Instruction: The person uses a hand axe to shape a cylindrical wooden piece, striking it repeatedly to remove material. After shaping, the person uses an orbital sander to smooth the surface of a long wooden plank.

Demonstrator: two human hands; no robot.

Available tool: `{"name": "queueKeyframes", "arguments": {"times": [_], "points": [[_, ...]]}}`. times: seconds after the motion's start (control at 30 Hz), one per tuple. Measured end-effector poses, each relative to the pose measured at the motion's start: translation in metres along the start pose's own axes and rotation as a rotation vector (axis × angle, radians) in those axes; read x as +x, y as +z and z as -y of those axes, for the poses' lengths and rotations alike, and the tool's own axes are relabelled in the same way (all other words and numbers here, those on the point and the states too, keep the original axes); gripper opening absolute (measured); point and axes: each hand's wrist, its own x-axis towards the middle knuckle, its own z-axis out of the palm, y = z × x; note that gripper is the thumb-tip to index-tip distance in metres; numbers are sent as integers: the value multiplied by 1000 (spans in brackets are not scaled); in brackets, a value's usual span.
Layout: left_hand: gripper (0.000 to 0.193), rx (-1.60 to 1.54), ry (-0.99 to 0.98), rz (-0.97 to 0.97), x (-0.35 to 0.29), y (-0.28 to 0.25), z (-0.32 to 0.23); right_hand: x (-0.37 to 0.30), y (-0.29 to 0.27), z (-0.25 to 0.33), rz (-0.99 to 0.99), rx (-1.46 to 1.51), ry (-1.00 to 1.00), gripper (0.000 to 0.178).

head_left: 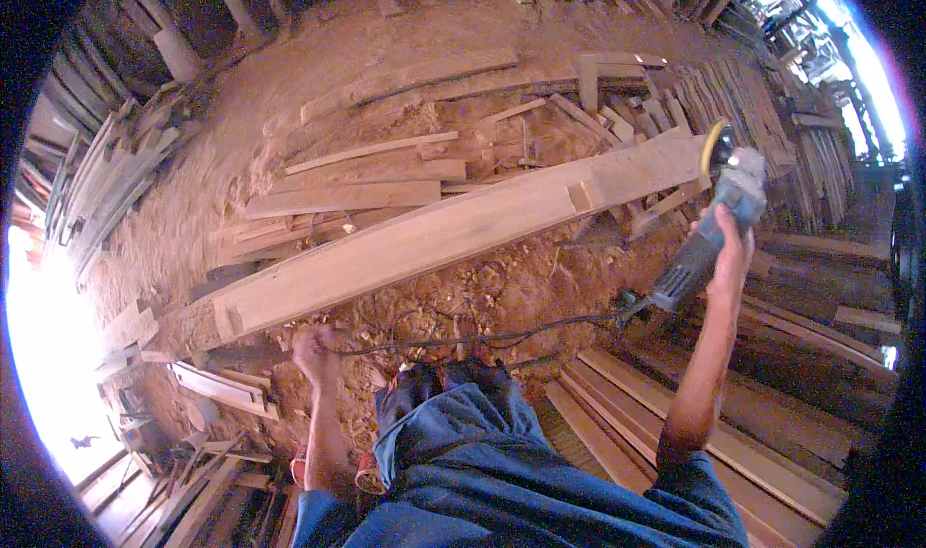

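Note:
My right hand (730, 249) is wrapped round the body of a blue and grey angle grinder (690, 263), out at the right. Its disc with a yellow rim (714, 146) is beside the right end of a long wooden beam (434, 228); whether they touch I cannot tell. Rectangular notches are cut near both ends of the beam, which slants across the middle. From the grinder's rear a dark power cord (502, 336) runs left to my left hand (315, 350). That hand is closed at the cord, below the beam's left end.
Loose boards (347, 198) and offcuts lie on the sawdust-covered ground beyond the beam. Long planks (617, 413) are stacked at the lower right, and more timber (121, 186) leans at the far left. A white-edged board (220, 386) lies at the lower left.

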Motion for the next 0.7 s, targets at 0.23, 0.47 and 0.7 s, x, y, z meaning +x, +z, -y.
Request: {"name": "queueKeyframes", "arguments": {"times": [0.23,0.47,0.7], "points": [[24,-512,-510,77,-56,91,-34,-4,34,-117,275,-501,-283,72],[55,804,552,340,-49,175,-55,2,75,-192,372,-924,-148,85],[82,1222,630,473,-38,187,-47,10,86,-200,429,-973,-125,79]]}}
